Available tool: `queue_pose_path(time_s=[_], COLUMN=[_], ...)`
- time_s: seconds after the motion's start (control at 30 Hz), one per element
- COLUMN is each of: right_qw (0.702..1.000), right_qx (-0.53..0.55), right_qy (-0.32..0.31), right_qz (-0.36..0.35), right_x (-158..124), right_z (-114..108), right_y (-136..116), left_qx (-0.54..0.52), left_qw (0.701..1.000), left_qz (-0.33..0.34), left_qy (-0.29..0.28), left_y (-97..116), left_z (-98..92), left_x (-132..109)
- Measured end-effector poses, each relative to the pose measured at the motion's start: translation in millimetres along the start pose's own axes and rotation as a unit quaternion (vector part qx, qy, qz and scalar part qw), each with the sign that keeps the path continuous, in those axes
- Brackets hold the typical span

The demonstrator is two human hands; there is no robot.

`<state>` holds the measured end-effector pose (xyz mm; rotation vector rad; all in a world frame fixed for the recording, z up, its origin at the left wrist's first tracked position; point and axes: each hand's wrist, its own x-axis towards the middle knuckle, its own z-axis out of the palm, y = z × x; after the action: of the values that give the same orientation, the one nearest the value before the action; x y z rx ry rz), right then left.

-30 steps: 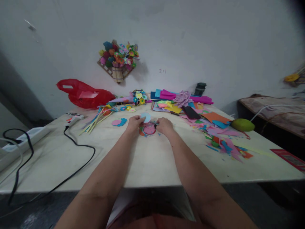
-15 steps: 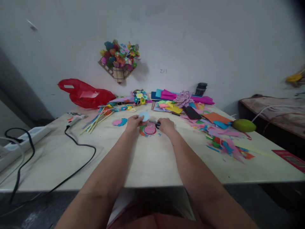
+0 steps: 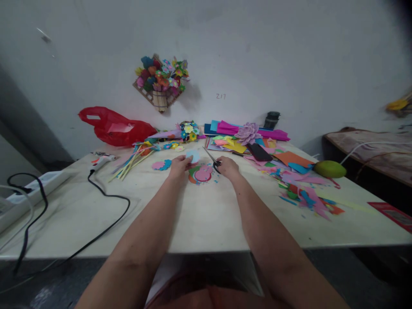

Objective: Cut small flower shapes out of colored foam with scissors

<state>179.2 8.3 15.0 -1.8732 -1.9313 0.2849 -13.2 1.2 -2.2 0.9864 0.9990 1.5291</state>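
My left hand [image 3: 180, 166] pinches a light blue round cutout [image 3: 193, 156], which looks like paper or thin foam. In my right hand [image 3: 227, 168] are scissors [image 3: 216, 164] with dark handles, their blades pointing away and to the left, apart from the blue piece. Between and just below both hands lies a small pile of round cutouts [image 3: 202, 173] in pink, red, green and orange, with tiny blue snippets around it. Pink and blue scalloped pieces [image 3: 162, 165] rest on the table left of my left hand.
A glue gun [image 3: 102, 161] with a black cord and a power strip [image 3: 35, 191] are on the left. Yellow sticks [image 3: 128, 164] and a red plastic bag [image 3: 117, 128] lie behind. Rightward are coloured scraps [image 3: 309, 198], a phone [image 3: 259, 152] and a green fruit [image 3: 330, 169].
My right hand has shifted slightly right and turned the scissors, so the blades now point farther away from me and off the blue cutout. My left hand barely moves.
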Motion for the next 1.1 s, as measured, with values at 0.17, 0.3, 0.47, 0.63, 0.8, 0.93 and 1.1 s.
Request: queue_pose_path(time_s=[0.17, 0.3, 0.47, 0.63, 0.8, 0.93, 1.1], right_qw=[0.955, 0.893, 0.876, 0.852, 0.848, 0.848, 0.844], right_qx=[0.287, 0.436, 0.463, 0.480, 0.464, 0.456, 0.447], right_qy=[-0.060, -0.103, -0.133, -0.207, -0.249, -0.260, -0.278], right_qz=[0.052, 0.039, -0.012, -0.043, -0.059, -0.071, -0.099], right_x=[1, -4, -5, -9, -14, -14, -15], right_z=[4, 2, 1, -2, -4, -5, -6], right_y=[1, -4, -2, 1, 1, 0, -1], left_qx=[-0.010, -0.019, -0.024, -0.035, -0.034, -0.038, -0.040], left_qw=[1.000, 1.000, 1.000, 0.999, 0.999, 0.999, 0.999], left_qz=[0.004, 0.004, -0.007, -0.005, -0.005, 0.001, 0.003], left_qy=[0.003, 0.002, 0.000, -0.004, 0.003, 0.015, 0.013], left_y=[-2, -2, -1, 1, 2, 1, -1], left_z=[-2.1, -3.1, -2.7, -1.8, -2.0, -3.3, -3.7], left_x=[2, 3, 3, 1, 0, 2, 4])
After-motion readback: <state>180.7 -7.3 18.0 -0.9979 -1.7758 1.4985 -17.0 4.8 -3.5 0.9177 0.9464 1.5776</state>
